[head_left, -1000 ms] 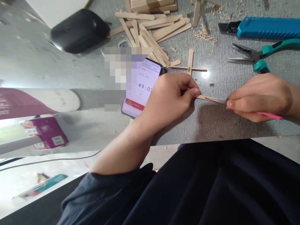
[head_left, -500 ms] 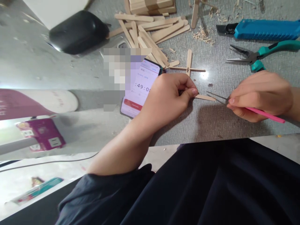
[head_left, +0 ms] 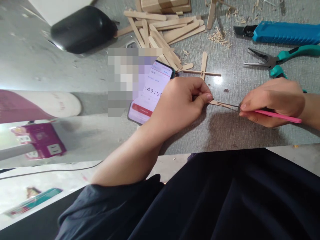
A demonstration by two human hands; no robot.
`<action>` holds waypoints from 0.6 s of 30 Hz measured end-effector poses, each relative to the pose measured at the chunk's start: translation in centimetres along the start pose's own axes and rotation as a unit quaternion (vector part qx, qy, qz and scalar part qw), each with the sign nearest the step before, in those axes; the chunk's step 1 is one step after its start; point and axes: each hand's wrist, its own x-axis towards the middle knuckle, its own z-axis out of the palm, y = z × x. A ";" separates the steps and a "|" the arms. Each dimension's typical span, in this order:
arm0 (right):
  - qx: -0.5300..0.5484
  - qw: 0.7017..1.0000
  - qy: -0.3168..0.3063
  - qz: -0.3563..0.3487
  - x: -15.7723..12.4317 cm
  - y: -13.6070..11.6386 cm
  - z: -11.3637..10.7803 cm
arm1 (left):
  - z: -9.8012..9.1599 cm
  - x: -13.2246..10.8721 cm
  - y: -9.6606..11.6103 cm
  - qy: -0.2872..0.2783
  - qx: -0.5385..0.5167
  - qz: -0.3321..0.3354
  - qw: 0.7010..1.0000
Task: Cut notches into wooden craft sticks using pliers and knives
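My left hand (head_left: 186, 93) pinches a flat wooden craft stick (head_left: 214, 102) between thumb and forefinger, its free end pointing right. My right hand (head_left: 272, 103) is closed round a pink-handled tool (head_left: 277, 115) with a thin dark metal shaft; its exact kind is unclear. That shaft lies along or just over the stick's free end, and I cannot tell whether they touch. Just beyond my left hand, two crossed craft sticks (head_left: 203, 71) lie on the grey table (head_left: 185, 140). The left hand partly hides a phone (head_left: 156, 80) showing a timer.
Loose craft sticks (head_left: 175, 31) are heaped behind the phone, near a bundled stack (head_left: 165, 6). Wood shavings (head_left: 220, 36) lie beside them. Pliers (head_left: 270, 61) and a blue utility knife (head_left: 285, 32) rest at the right. At the left is a black rounded object (head_left: 82, 30).
My right hand has moved left, bringing the tool's shaft from beside the stick's tip to over its free end. My left hand keeps its pinch. The view has shifted slightly.
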 end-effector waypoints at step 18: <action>-0.037 0.999 -0.018 -0.012 -0.1 0.1 -0.2 | 0.1 0.1 -0.3 0.003 -0.004 -0.002 1.000</action>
